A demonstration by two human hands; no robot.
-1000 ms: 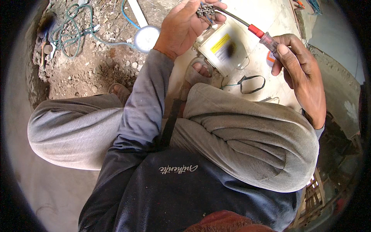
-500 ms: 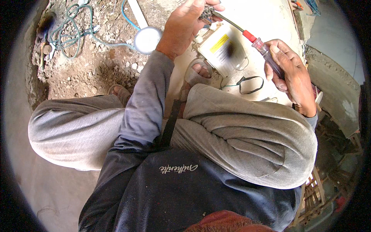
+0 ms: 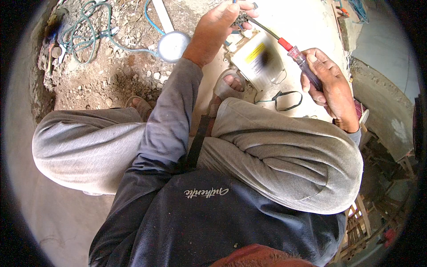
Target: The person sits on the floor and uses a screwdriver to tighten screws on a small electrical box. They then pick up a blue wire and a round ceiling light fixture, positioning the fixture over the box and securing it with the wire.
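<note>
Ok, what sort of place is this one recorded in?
Probably a building site or rough work yard, though I can't tell whether it is indoors. Stony rubble covers the ground at left, a tangled green rope lies across it, and a rough concrete ledge stands at right.

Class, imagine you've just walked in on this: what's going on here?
A seated person is working with both hands. The right-hand grip is around the handle of a screwdriver; its shaft reaches up to a small grey terminal block held in the left-hand grip. Whether the tip sits in a screw is too small to tell. Below the block lies a white box with a yellow label.
</note>
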